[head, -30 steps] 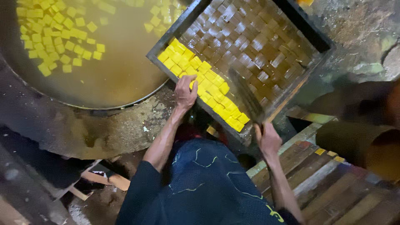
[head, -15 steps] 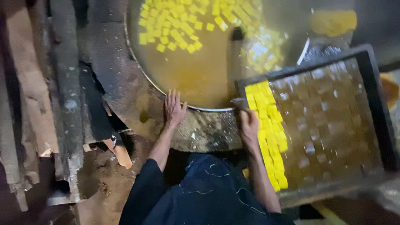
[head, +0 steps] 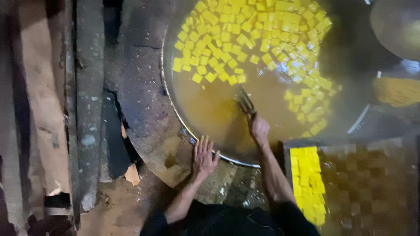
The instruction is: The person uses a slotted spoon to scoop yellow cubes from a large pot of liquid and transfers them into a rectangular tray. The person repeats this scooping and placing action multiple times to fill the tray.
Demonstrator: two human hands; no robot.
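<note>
Head view: the right hand (head: 259,128) grips a metal fork (head: 245,103) over the wide round pan of yellow liquid (head: 218,113), reaching the floating yellow cubes (head: 245,35); the left hand (head: 204,156), fingers spread, braces on the pan's near rim.

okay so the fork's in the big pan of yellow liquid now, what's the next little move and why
Probably push the fork forward into the yellow cubes. The right hand holds it over the liquid with its prongs in a bare patch, short of the cubes, which float crowded at the far side of the pan. The left hand lies flat on the rim, steadying.
</note>
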